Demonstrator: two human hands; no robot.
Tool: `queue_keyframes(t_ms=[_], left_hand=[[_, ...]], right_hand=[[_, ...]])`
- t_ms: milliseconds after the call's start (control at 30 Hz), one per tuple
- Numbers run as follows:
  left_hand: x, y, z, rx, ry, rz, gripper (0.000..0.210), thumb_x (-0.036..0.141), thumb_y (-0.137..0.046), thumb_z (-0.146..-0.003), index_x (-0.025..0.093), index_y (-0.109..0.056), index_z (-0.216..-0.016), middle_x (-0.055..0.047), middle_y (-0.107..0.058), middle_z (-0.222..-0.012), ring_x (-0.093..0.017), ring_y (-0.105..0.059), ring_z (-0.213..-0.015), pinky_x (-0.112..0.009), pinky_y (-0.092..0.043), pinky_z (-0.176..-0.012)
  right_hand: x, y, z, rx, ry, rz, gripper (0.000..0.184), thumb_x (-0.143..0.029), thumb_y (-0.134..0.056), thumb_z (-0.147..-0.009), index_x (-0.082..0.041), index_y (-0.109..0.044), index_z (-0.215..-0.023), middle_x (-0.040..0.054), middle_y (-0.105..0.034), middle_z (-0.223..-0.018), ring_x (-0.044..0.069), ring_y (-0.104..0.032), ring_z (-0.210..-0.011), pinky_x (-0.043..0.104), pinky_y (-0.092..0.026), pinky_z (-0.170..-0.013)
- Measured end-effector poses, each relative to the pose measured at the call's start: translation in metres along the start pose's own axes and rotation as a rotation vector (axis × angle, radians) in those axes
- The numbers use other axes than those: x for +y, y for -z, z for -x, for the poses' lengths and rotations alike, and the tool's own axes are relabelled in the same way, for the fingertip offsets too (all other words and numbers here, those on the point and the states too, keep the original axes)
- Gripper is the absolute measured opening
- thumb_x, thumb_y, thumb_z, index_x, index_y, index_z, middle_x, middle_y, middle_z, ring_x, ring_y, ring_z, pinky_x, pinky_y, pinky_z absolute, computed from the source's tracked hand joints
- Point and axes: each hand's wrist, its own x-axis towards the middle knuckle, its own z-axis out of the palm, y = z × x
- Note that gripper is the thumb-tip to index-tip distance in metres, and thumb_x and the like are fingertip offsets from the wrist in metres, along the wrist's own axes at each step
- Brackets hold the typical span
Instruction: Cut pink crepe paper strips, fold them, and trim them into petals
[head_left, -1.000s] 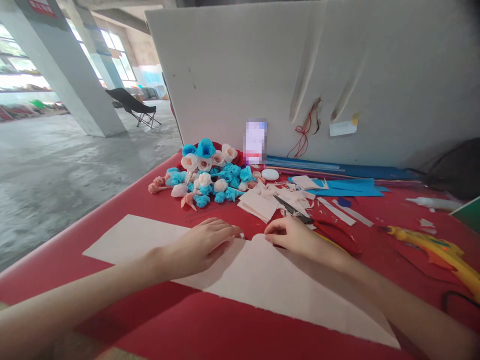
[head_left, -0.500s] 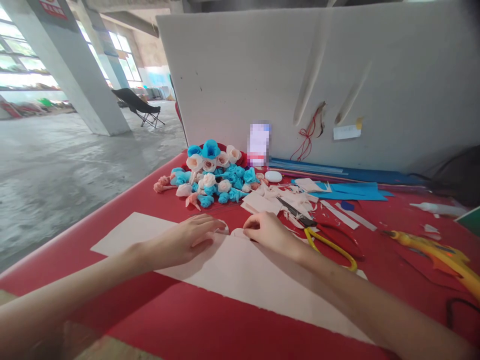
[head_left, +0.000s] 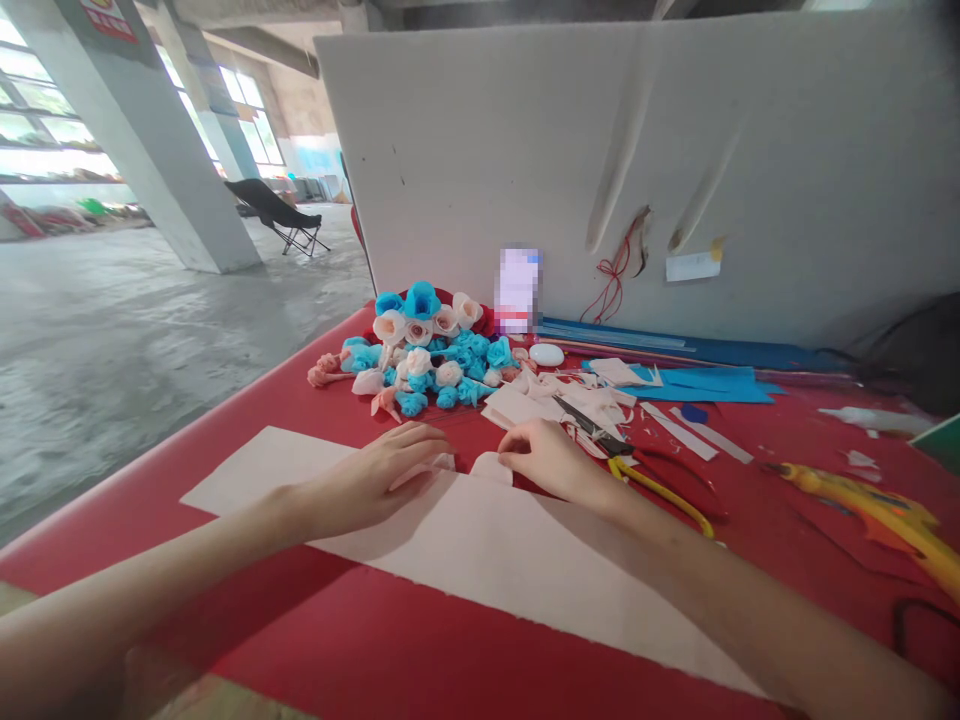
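Note:
A long pale paper strip (head_left: pixel 480 560) lies diagonally over the red table, with both hands at its far edge. My left hand (head_left: pixel 390 475) rests over the strip, fingers curled and pressed on a small pale paper piece (head_left: pixel 447 461) that shows at the fingertips. Between thumb and fingertips, my right hand (head_left: pixel 551 458) pinches a small round-topped paper piece (head_left: pixel 489 468), which stands up at the strip's far edge. Just beyond lie scissors (head_left: pixel 664 485) with yellow-and-red handles, their blades on pale paper scraps (head_left: pixel 525 402).
Blue, white and pink paper flowers (head_left: pixel 420 350) are heaped at the back left. A yellow glue gun (head_left: pixel 870 505) lies at the right. Blue paper (head_left: pixel 705 383), a white oval object (head_left: pixel 547 354) and a blurred phone-like screen (head_left: pixel 517 290) sit near the white panel (head_left: pixel 480 150).
My right hand has shifted slightly to the right, away from the left. More of the round-topped paper piece shows at its fingertips. My left hand has barely moved.

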Motion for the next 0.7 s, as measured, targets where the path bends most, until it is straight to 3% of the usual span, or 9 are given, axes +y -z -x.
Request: queue_keyframes(t_ms=[200, 300, 400, 533, 700], left_hand=[[0.017, -0.007, -0.015, -0.040, 0.022, -0.074, 0.021, 0.018, -0.048, -0.084, 0.019, -0.054, -0.104, -0.005, -0.060, -0.100, -0.020, -0.053, -0.094, -0.033, -0.041, -0.086], [0.016, -0.012, -0.018, 0.009, 0.008, -0.087, 0.018, 0.014, -0.054, -0.079, 0.018, -0.055, -0.096, -0.002, -0.059, -0.091, -0.018, -0.052, -0.090, -0.033, -0.039, -0.088], [0.013, -0.016, -0.016, 0.079, -0.088, -0.112, 0.009, 0.011, -0.054, -0.079, 0.019, -0.057, -0.083, 0.000, -0.056, -0.081, -0.015, -0.052, -0.083, -0.035, -0.033, -0.095], [0.018, -0.016, -0.011, 0.124, -0.189, -0.192, 0.016, 0.011, -0.046, -0.085, 0.019, -0.058, -0.078, -0.001, -0.058, -0.081, -0.014, -0.053, -0.085, -0.035, -0.031, -0.096], [0.025, -0.010, -0.011, 0.065, -0.137, -0.146, 0.016, 0.008, -0.046, -0.083, 0.018, -0.058, -0.081, -0.001, -0.059, -0.078, -0.014, -0.055, -0.080, -0.037, -0.031, -0.098]], right_hand=[[0.003, 0.002, 0.000, -0.005, -0.006, 0.010, 0.022, -0.034, -0.052, -0.087, -0.015, -0.061, -0.090, 0.0034, -0.064, -0.093, 0.015, -0.060, -0.084, 0.036, -0.049, -0.078], [0.002, 0.002, 0.001, -0.013, -0.006, 0.005, 0.022, -0.034, -0.052, -0.087, -0.015, -0.062, -0.090, 0.0032, -0.064, -0.092, 0.014, -0.060, -0.083, 0.036, -0.050, -0.078], [0.001, 0.001, 0.000, -0.011, -0.010, -0.002, 0.022, -0.034, -0.052, -0.087, -0.014, -0.061, -0.091, 0.0036, -0.064, -0.093, 0.015, -0.060, -0.084, 0.036, -0.050, -0.078], [0.001, -0.002, -0.003, -0.011, -0.007, -0.018, 0.022, -0.034, -0.052, -0.087, -0.014, -0.061, -0.093, 0.0040, -0.064, -0.095, 0.015, -0.060, -0.085, 0.036, -0.050, -0.078], [0.000, -0.003, -0.004, -0.008, 0.022, -0.040, 0.022, -0.033, -0.052, -0.087, -0.014, -0.061, -0.093, 0.0042, -0.064, -0.096, 0.016, -0.060, -0.087, 0.037, -0.049, -0.079]])
